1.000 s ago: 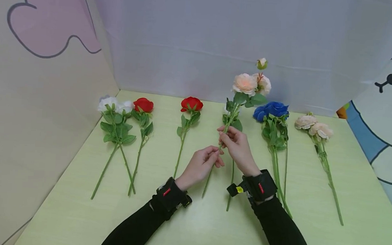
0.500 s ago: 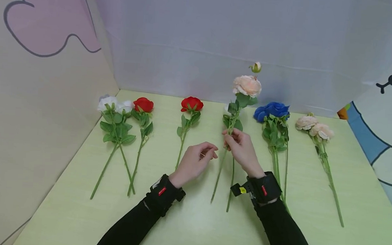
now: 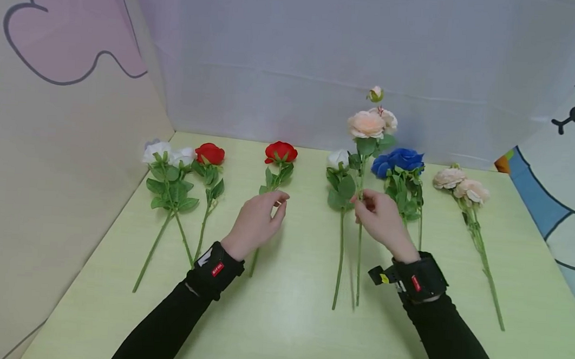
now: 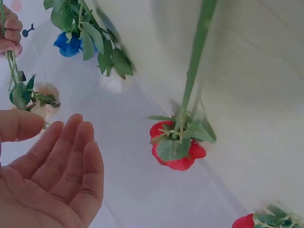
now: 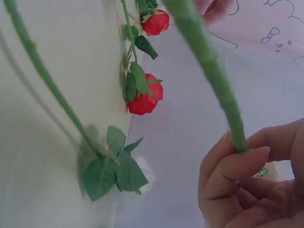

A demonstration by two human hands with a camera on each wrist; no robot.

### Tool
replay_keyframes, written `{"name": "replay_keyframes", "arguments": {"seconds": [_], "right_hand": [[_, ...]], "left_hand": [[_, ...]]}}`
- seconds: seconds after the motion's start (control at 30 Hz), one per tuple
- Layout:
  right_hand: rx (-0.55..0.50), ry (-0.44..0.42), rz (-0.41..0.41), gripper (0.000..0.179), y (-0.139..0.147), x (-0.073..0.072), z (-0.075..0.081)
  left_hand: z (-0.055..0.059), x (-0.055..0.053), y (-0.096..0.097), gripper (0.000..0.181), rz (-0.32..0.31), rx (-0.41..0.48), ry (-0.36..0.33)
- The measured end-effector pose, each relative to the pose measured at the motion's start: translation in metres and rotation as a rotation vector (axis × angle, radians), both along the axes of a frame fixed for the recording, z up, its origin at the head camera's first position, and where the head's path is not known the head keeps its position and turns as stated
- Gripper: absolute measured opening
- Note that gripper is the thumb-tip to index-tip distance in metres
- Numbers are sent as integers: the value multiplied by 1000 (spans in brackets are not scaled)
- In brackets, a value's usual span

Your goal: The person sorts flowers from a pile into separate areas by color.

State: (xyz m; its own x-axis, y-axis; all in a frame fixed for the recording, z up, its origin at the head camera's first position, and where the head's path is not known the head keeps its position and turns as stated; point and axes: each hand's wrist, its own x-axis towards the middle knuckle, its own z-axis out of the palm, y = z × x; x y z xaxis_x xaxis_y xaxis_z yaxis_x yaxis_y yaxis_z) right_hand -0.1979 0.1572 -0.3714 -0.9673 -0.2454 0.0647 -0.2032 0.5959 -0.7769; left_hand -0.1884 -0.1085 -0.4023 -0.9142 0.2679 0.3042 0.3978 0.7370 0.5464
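Note:
My right hand (image 3: pixel 382 221) pinches the green stem of a pale pink artificial flower (image 3: pixel 367 124), which stands nearly upright with a bud at its top. In the right wrist view, the thumb and fingertips (image 5: pixel 237 164) close round that stem (image 5: pixel 216 80). To its left lies a white rose (image 3: pixel 338 159) on the table. My left hand (image 3: pixel 256 224) is held over the stem of a single red rose (image 3: pixel 281 152). Its fingers are loosely bent and hold nothing, as the left wrist view shows with the palm (image 4: pixel 35 204) and the red rose (image 4: pixel 173 148) apart.
White roses (image 3: pixel 162 152) and another red rose (image 3: pixel 210 154) lie at the left, their stems crossing. Blue roses (image 3: pixel 398 162) lie just right of the held flower, partly behind my right hand. More pale pink flowers (image 3: pixel 469 191) lie farther right on the pale table (image 3: pixel 279 331).
My left hand has let go of the pink flower's stem and moved left, towards the red rose. My right hand has shifted right with the pink flower, which now stands more upright.

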Motion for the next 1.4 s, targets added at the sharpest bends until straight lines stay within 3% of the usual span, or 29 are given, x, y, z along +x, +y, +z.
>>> {"name": "replay_keyframes", "arguments": {"seconds": [0.23, 0.47, 0.73, 1.03, 1.13, 1.33, 1.4], "right_hand": [[160, 33, -9, 25, 36, 3, 8], [307, 99, -41, 24, 83, 6, 12], [462, 160, -124, 22, 141, 11, 4], [571, 146, -210, 26, 184, 17, -12], [586, 88, -204, 28, 193, 15, -18], [605, -242, -121, 29, 210, 2, -31], [610, -289, -115, 28, 214, -1, -33]], "left_hand": [[5, -2, -13, 25, 30, -105, 53], [1, -2, -26, 26, 57, -124, 60], [-2, -2, -34, 27, 74, -118, 70], [-2, -1, -35, 26, 60, -123, 89], [-2, -1, -34, 25, 65, -123, 87], [-3, -1, -32, 22, 65, -125, 79], [-4, -1, -32, 22, 62, -126, 76]]}}
